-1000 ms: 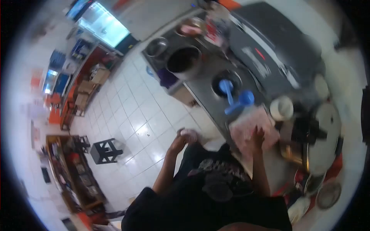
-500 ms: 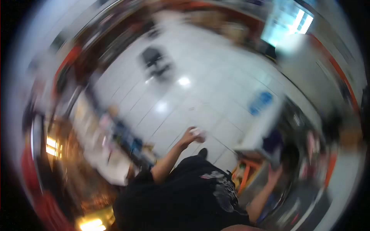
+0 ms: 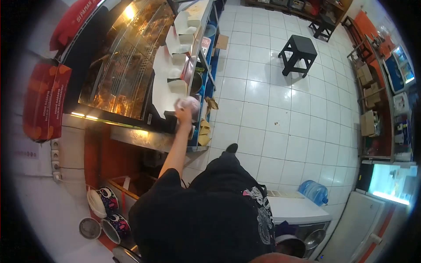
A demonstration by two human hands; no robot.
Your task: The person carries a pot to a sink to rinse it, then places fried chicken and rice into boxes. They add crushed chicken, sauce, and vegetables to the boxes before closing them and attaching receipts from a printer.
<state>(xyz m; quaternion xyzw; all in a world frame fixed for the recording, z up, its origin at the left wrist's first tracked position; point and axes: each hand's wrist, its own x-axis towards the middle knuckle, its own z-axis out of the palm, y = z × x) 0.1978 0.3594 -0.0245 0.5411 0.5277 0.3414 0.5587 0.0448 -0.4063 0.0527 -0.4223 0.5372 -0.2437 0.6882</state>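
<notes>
My left hand (image 3: 183,115) reaches out over the white counter (image 3: 161,90) with its fingers closed around a rounded pinkish-white bundle (image 3: 190,105). What the bundle contains is hidden. Just beyond it stands the nearest of several open white paper food boxes (image 3: 177,86), lined up along the counter's edge. Beside the counter is a lit glass display warmer (image 3: 125,65) with browned food behind its panes. My right hand is out of view.
Blue shelving (image 3: 212,65) runs under the counter on the floor side. A black stool (image 3: 299,53) stands on the white tiles. A blue water jug (image 3: 313,192) lies at the right by a white-topped unit (image 3: 298,210). Patterned pots (image 3: 116,228) sit at lower left.
My view has swung left toward the counter and warmer. My left hand, still around the bundle, has gone from over the floor to the boxes. The right hand has left view.
</notes>
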